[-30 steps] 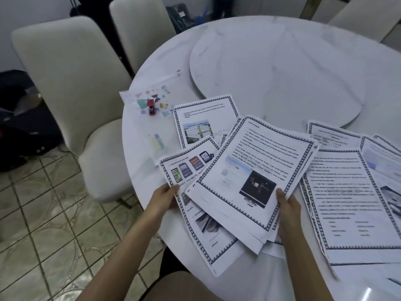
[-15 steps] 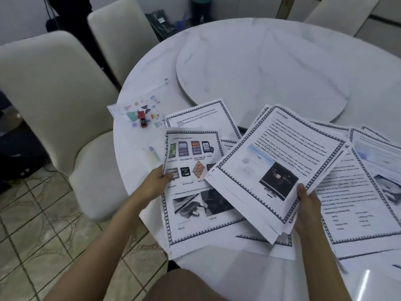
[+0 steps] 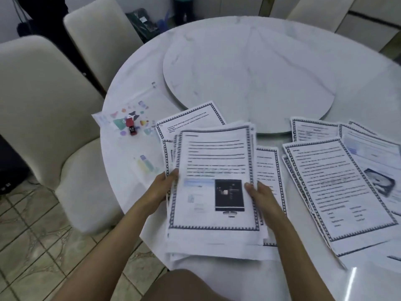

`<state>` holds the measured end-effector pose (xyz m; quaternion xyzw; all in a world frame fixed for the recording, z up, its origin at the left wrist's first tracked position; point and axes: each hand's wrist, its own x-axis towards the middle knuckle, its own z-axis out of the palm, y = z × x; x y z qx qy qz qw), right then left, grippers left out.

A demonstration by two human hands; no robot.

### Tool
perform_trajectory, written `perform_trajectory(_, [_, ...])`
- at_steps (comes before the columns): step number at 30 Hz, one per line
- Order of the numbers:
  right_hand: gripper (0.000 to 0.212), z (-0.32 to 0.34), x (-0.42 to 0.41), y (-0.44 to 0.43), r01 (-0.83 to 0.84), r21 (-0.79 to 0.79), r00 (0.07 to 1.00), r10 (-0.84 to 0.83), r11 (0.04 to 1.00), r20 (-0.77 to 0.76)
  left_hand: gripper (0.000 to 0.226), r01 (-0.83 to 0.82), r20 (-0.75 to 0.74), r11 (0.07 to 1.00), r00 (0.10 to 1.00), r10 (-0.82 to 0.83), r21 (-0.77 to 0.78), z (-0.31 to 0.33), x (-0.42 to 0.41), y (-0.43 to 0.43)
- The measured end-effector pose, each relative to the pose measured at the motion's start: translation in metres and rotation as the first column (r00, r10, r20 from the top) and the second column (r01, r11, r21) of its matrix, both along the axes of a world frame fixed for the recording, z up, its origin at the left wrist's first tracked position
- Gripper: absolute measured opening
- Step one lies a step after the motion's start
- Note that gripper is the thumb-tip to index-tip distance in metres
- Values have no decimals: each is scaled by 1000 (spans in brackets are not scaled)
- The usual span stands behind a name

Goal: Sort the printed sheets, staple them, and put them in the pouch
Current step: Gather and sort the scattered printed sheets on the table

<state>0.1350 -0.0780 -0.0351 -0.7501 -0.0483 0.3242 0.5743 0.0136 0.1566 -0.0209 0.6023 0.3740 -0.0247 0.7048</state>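
Note:
A stack of printed sheets with dark patterned borders lies at the table's near edge, its top page showing text and a black picture. My left hand grips the stack's left edge, thumb on top. My right hand holds the right edge the same way. More bordered sheets lie spread to the right, and one sheet pokes out behind the stack. A clear pouch with coloured shapes lies to the left, with a small red stapler on it.
The round white marble table has a raised turntable in its middle. Cream chairs stand to the left and behind. Tiled floor shows at the lower left. My knee is below the table's edge.
Both hands have drawn the fanned sheets together into one squared stack in front of me. The phone-pictures page is now covered by the stack.

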Motion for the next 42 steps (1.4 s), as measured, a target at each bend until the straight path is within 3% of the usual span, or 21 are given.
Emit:
perform_trajectory(4, [18,6,2,13,-100,-27,994,101,995,34,39,17,32,996,999,-20,87,-6,-3,-5])
perform_trajectory(8, [15,11,10,6,-80,-79,993,87,994,80,38,72,102,983,991,-90,170,1,1,-8])
perform_trajectory(11, [25,14,14,-4,-9,-59,994,15,998,107,32,107,178,975,974,-142,194,18,11,-9])
perform_trajectory(15, [48,24,23,-19,39,93,999,-40,995,7,23,139,248,976,952,-179,171,39,27,-13])
perform_trajectory(17, [37,33,26,-24,48,169,999,-43,985,-33,23,143,270,978,946,-180,151,44,34,-18])
perform_trajectory(19, [22,42,27,-27,79,168,996,-84,983,22,23,146,274,980,945,-179,138,46,40,-24])
perform_trajectory(23, [19,52,32,-39,155,105,967,-173,982,186,26,160,200,973,961,-191,164,41,47,-40])
perform_trajectory(27, [22,55,41,-71,270,97,931,-286,958,226,17,114,93,980,987,-130,163,31,44,-51])
perform_trajectory(30, [17,51,50,-101,371,65,889,-374,927,265,23,69,19,971,997,-75,229,21,37,-57])
perform_trajectory(35, [32,45,64,-140,531,35,814,-522,847,255,32,14,-45,975,999,-4,224,9,24,-65])
perform_trajectory(39, [24,39,68,-163,606,49,769,-601,794,218,37,-1,-85,979,996,18,203,7,29,-75])
perform_trajectory(42, [30,38,70,-175,628,66,756,-628,775,187,43,-3,-119,968,992,34,251,7,39,-81])
